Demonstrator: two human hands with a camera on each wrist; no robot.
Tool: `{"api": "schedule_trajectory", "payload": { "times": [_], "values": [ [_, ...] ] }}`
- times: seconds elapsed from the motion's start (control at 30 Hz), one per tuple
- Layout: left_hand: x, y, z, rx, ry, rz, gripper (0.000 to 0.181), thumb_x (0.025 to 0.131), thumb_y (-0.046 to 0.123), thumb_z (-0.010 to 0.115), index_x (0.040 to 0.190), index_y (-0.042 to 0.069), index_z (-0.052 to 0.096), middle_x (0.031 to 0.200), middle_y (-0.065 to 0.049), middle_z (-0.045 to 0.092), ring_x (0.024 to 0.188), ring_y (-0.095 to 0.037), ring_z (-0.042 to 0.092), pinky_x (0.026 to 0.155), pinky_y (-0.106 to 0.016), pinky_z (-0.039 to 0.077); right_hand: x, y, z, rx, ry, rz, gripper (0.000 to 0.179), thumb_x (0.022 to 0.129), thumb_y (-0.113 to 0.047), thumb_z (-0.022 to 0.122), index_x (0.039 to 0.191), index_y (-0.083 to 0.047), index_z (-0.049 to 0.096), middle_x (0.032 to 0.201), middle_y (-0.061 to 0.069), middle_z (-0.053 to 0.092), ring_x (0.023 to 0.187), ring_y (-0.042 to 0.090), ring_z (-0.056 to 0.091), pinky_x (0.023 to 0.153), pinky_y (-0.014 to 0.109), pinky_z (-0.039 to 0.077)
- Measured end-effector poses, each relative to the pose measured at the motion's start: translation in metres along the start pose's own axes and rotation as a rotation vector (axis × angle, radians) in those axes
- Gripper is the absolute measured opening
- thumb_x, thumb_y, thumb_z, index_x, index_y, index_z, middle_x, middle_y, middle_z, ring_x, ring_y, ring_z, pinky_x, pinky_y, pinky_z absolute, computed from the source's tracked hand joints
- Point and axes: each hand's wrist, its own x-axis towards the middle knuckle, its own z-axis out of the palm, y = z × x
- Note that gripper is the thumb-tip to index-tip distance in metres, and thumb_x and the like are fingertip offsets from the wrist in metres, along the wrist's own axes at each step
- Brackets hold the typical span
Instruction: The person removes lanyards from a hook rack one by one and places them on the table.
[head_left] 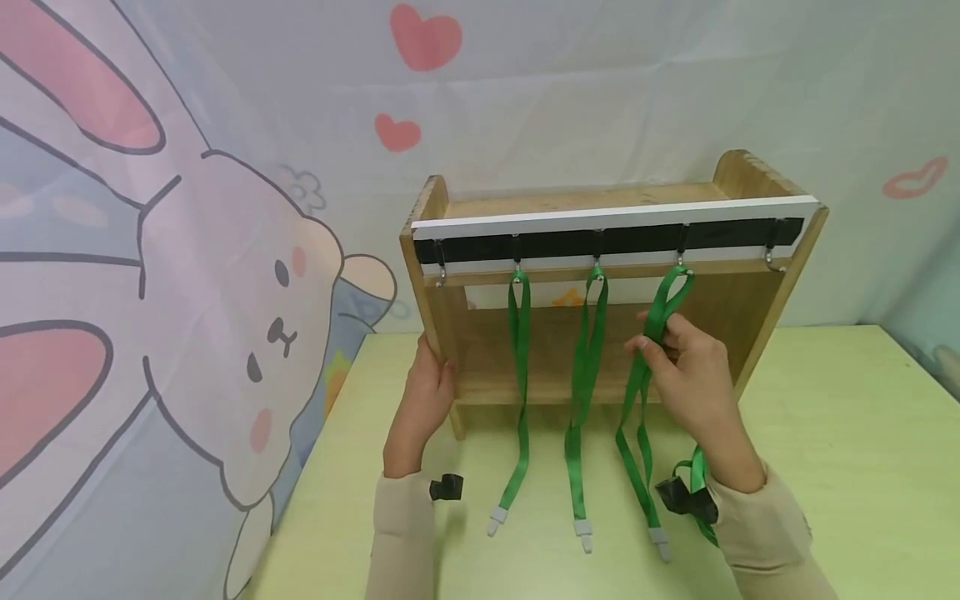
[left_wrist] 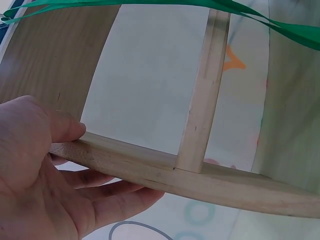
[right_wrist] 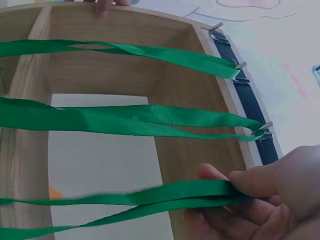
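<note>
My right hand (head_left: 693, 371) pinches a green lanyard (head_left: 637, 417) just below its top loop, which hangs at the fourth hook (head_left: 682, 250) of a wooden rack (head_left: 780, 308). Two more green lanyards (head_left: 521, 350) (head_left: 588, 367) dangle from the second and third hooks, their pale clips low over the table. With thumb and fingers, my left hand (head_left: 425, 387) grips the left side board of the rack, seen also in the left wrist view as a wooden edge (left_wrist: 125, 157). In the right wrist view the lanyard (right_wrist: 185, 192) runs between thumb and fingers.
Another green lanyard (head_left: 699, 475) lies on the table by the right wrist, partly hidden by the sleeve. Bare hooks (head_left: 441, 271) (head_left: 772, 258) sit at both ends of the black strip. The light green table (head_left: 847, 450) meets a cloth backdrop (head_left: 600, 100) printed with a rabbit and hearts.
</note>
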Motion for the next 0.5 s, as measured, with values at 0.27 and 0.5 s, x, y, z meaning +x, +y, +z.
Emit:
{"api": "schedule_trajectory", "payload": {
  "times": [0.27, 0.5],
  "values": [
    [0.001, 0.001, 0.000, -0.006, -0.009, -0.009, 0.058, 0.103, 0.000, 0.044, 0.153, -0.010, 0.016, 0.140, -0.036, 0.042, 0.126, -0.048, 0.051, 0.098, -0.060, 0.045, -0.002, 0.002, -0.004, 0.038, 0.030, -0.131, 0.017, 0.094, 0.010, 0.063, 0.110, 0.008, 0.067, 0.090, 0.014, 0.076, 0.085, 0.008, 0.070, 0.070, 0.008, 0.047],
    [0.000, 0.001, 0.000, -0.008, -0.003, -0.021, 0.058, 0.103, 0.001, 0.045, 0.153, -0.009, 0.017, 0.140, -0.036, 0.043, 0.125, -0.048, 0.052, 0.097, -0.060, 0.046, -0.010, 0.010, -0.010, -0.020, -0.040, -0.081, 0.010, 0.093, 0.007, 0.067, 0.103, 0.004, 0.069, 0.094, 0.012, 0.077, 0.087, 0.026, 0.073, 0.067, 0.009, 0.047]
  ]
}}
